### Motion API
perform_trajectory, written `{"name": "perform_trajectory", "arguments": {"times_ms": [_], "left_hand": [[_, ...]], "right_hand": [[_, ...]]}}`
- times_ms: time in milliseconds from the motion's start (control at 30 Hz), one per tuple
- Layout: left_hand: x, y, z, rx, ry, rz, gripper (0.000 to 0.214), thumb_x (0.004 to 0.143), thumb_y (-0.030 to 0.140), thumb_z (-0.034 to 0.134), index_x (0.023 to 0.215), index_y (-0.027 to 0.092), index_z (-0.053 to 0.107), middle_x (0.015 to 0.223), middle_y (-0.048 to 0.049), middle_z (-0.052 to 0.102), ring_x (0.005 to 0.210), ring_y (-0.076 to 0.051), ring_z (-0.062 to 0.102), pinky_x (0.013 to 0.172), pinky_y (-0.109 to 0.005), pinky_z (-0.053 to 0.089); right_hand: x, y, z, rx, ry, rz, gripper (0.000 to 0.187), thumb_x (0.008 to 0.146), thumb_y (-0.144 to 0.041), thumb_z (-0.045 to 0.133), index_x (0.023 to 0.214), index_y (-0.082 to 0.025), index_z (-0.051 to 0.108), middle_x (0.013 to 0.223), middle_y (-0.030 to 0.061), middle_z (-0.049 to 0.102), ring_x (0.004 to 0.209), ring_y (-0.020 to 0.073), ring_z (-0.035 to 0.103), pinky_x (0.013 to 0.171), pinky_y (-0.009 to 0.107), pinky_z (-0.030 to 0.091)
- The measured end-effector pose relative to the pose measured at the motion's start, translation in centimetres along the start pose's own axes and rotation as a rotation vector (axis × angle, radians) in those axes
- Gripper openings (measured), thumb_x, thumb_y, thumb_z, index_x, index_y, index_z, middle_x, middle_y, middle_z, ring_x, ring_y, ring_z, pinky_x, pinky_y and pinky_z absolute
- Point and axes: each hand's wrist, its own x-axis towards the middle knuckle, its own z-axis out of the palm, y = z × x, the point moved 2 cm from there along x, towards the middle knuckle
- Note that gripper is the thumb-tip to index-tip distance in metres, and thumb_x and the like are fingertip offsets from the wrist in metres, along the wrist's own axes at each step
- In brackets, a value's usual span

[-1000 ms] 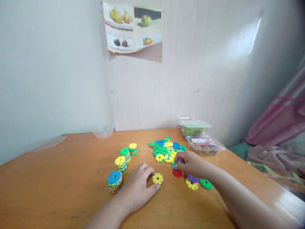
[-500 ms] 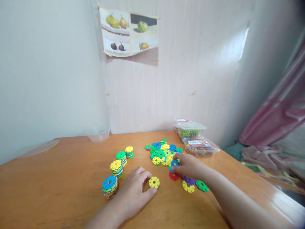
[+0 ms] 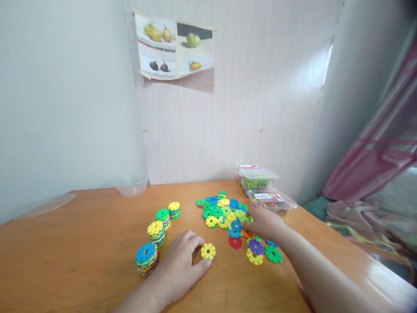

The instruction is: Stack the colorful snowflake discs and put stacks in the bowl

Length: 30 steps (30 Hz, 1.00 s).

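My left hand point(image 3: 184, 261) rests on the table with thumb and fingers curved around the edge of a yellow notched plastic disc point(image 3: 208, 252), gripping it. Whether more discs lie beneath it is hard to see. My right hand point(image 3: 265, 224) reaches over the right side of a loose pile of notched discs point(image 3: 216, 212). Its thumb and forefinger are apart, and I see nothing held between them. Blue discs point(image 3: 235, 228) and a red disc point(image 3: 235, 242) lie just left of it. Nearer to me are a purple disc point(image 3: 256, 247), a yellow one and a green disc point(image 3: 273, 254).
Left of my left hand stands a row of several disc stacks, the nearest topped by a blue disc point(image 3: 146, 253). Clear plastic boxes point(image 3: 273, 201) with colourful contents stand at the back right. A clear bowl point(image 3: 132, 188) and a flat lid point(image 3: 47, 206) lie at the back left.
My right hand has shifted slightly right, away from the blue discs, uncovering an orange disc and others. My left hand stays at the yellow disc. The view has shifted a little.
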Motion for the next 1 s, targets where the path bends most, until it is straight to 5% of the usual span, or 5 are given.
{"name": "perform_trajectory", "arguments": {"times_ms": [267,400,533,667,1000], "left_hand": [[0.0,-0.1,0.2,-0.006,0.015,0.003,0.013,0.082,0.034,0.060,0.088,0.023,0.062,0.097,-0.0031,0.060,0.095,-0.021,0.055,0.081,-0.031,0.042],[0.0,0.0,0.0,-0.012,-0.003,0.002,0.013,0.081,0.034,0.061,0.089,0.023,0.062,0.097,-0.0034,0.059,0.095,-0.021,0.055,0.080,-0.031,0.042],[0.0,0.1,-0.1,0.002,-0.006,-0.002,0.014,0.081,0.036,0.061,0.088,0.023,0.061,0.095,-0.0034,0.058,0.094,-0.021,0.054,0.077,-0.030,0.042],[0.0,0.2,-0.2,0.013,-0.013,-0.004,0.015,0.081,0.036,0.062,0.086,0.023,0.060,0.094,-0.0031,0.057,0.092,-0.020,0.054,0.077,-0.030,0.042],[-0.1,0.0,0.0,0.026,-0.008,-0.007,0.018,0.077,0.036,0.067,0.086,0.023,0.060,0.097,-0.0032,0.058,0.095,-0.022,0.055,0.076,-0.029,0.041]], "right_hand": [[0.5,-0.3,0.4,0.165,0.110,-0.067,0.012,0.075,-0.029,0.061,0.079,-0.019,0.056,0.078,0.0029,0.065,0.073,0.0173,0.057,0.057,0.025,0.027],[0.1,-1.6,0.5,0.486,0.137,-0.127,0.015,0.080,-0.030,0.055,0.070,-0.019,0.052,0.062,-0.0021,0.055,0.062,0.0129,0.050,0.054,0.023,0.030],[-1.5,-4.5,2.0,0.964,-0.153,-0.143,0.019,0.082,-0.037,0.055,0.077,-0.020,0.052,0.054,-0.0056,0.052,0.047,0.0088,0.047,0.045,0.019,0.032],[-2.9,-7.0,3.4,1.097,-0.384,-0.133,0.017,0.080,-0.036,0.058,0.079,-0.019,0.055,0.053,-0.0052,0.058,0.040,0.0072,0.048,0.038,0.017,0.031],[-3.0,-7.8,4.8,1.036,-0.468,-0.111,0.016,0.081,-0.033,0.056,0.076,-0.018,0.060,0.054,-0.0033,0.062,0.038,0.0068,0.049,0.038,0.016,0.036]]}}
